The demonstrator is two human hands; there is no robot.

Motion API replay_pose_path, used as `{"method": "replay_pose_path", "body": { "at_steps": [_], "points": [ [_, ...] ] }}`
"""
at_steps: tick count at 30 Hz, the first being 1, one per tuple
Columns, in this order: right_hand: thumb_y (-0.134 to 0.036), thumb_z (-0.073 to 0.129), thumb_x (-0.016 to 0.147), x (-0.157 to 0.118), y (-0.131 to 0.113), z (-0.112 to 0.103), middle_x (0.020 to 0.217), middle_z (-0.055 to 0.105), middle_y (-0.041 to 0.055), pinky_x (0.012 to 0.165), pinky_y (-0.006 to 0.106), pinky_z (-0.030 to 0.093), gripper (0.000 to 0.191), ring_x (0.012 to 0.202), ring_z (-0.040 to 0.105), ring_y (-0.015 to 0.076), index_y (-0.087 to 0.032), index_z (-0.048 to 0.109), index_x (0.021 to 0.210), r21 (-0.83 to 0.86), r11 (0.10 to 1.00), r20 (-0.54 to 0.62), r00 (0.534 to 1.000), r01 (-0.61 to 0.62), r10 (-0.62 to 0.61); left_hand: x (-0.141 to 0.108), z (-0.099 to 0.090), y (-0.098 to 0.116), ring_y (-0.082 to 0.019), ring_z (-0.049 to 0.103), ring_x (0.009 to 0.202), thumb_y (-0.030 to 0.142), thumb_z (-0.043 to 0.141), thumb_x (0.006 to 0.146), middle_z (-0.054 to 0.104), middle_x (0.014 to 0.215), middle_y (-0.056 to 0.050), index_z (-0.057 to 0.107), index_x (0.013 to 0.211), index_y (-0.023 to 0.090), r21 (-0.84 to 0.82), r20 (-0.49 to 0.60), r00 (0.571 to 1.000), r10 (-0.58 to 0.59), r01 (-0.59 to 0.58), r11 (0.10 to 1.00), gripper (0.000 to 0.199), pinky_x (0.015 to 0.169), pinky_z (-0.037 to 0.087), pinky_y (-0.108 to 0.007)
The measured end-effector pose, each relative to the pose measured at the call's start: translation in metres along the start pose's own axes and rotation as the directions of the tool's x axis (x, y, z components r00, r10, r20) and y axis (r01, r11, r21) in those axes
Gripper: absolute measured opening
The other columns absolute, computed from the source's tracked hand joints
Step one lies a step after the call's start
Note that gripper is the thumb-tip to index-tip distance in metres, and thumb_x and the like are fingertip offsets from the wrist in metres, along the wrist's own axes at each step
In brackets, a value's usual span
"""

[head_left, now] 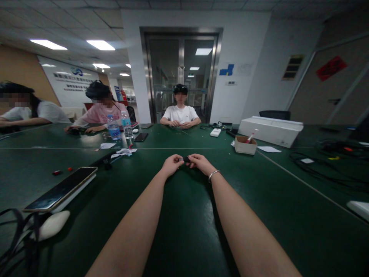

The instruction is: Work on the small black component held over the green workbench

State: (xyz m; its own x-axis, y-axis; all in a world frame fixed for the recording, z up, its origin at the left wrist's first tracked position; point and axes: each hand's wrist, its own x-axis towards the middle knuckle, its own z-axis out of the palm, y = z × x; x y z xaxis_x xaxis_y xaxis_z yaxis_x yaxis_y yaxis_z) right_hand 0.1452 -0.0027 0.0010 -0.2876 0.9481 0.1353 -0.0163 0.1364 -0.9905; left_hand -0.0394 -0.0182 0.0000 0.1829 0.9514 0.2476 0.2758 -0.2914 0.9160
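Both my arms stretch forward over the dark green table (187,215). Between my hands is a small black object (185,159) with a greyish end, too small for me to tell its kind. My left hand (172,165) pinches its left end between thumb and fingers. From the other side my right hand (200,163), with a silver bracelet (213,176) at the wrist, pinches the right end. Fingers partly cover the object, and my two hands nearly meet around it.
Left lie a phone (65,188) on a white box, a white mouse (54,225) and black straps. Beyond stand two water bottles (127,125). To the right are a small cardboard box (245,145), a long white box (271,129) and cables (317,165). Several people sit around the table.
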Motion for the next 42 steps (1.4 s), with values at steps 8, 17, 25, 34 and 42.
{"method": "replay_pose_path", "body": {
  "at_steps": [8, 17, 25, 34, 42],
  "points": [
    [-0.021, 0.061, 0.085, -0.001, -0.002, 0.002, 0.066, 0.068, 0.0046, 0.05, 0.016, 0.046, 0.01, 0.047, 0.055, 0.0061, -0.011, 0.063, 0.087, 0.021, 1.0, -0.009, 1.0, -0.014, 0.014, -0.001, -0.001, 0.006, -0.012, 0.056, 0.072, 0.032, 0.062, 0.078, 0.061, 0.09, -0.006, 0.06, 0.1, 0.016, -0.039, 0.008, 1.0, 0.012, -0.012, 0.999, 0.027, 0.052, 0.044, -0.019],
    [-0.02, 0.06, 0.084, -0.002, -0.004, 0.002, 0.065, 0.068, 0.0041, 0.049, 0.016, 0.045, 0.009, 0.047, 0.055, 0.006, -0.011, 0.063, 0.085, -0.009, 1.0, 0.001, 1.0, -0.019, 0.019, -0.003, 0.001, 0.014, -0.011, 0.056, 0.066, 0.026, 0.06, 0.079, 0.063, 0.08, -0.005, 0.061, 0.097, 0.014, -0.08, -0.002, 0.995, -0.097, 0.097, 0.992, 0.022, 0.053, 0.042, -0.019],
    [-0.023, 0.063, 0.082, -0.003, -0.004, 0.002, 0.066, 0.069, 0.0042, 0.05, 0.016, 0.045, 0.012, 0.047, 0.054, 0.0059, -0.011, 0.065, 0.085, -0.005, 1.0, 0.005, 1.0, -0.021, 0.021, 0.0, 0.0, 0.011, -0.01, 0.055, 0.065, 0.031, 0.053, 0.084, 0.063, 0.084, -0.006, 0.062, 0.101, 0.014, -0.039, -0.002, 0.996, -0.09, 0.09, 0.995, 0.026, 0.052, 0.042, -0.018],
    [-0.025, 0.065, 0.081, -0.004, -0.005, 0.003, 0.067, 0.069, 0.004, 0.049, 0.016, 0.044, 0.013, 0.047, 0.054, 0.0057, -0.012, 0.065, 0.085, -0.014, 1.0, 0.004, 1.0, -0.019, 0.019, 0.0, -0.001, 0.009, -0.008, 0.05, 0.057, 0.037, 0.053, 0.084, 0.064, 0.079, -0.005, 0.063, 0.103, 0.014, -0.043, 0.006, 0.996, -0.092, 0.092, 0.995, 0.031, 0.049, 0.039, -0.018],
    [-0.02, 0.061, 0.084, -0.005, -0.007, 0.003, 0.067, 0.069, 0.004, 0.049, 0.015, 0.044, 0.009, 0.047, 0.054, 0.0051, -0.012, 0.063, 0.085, -0.005, 0.999, -0.004, 0.999, -0.034, 0.034, 0.001, 0.001, 0.011, -0.007, 0.047, 0.053, 0.031, 0.049, 0.086, 0.057, 0.069, -0.002, 0.062, 0.099, 0.013, -0.076, -0.026, 0.994, -0.11, 0.108, 0.991, 0.026, 0.046, 0.037, -0.017]
  ]
}}
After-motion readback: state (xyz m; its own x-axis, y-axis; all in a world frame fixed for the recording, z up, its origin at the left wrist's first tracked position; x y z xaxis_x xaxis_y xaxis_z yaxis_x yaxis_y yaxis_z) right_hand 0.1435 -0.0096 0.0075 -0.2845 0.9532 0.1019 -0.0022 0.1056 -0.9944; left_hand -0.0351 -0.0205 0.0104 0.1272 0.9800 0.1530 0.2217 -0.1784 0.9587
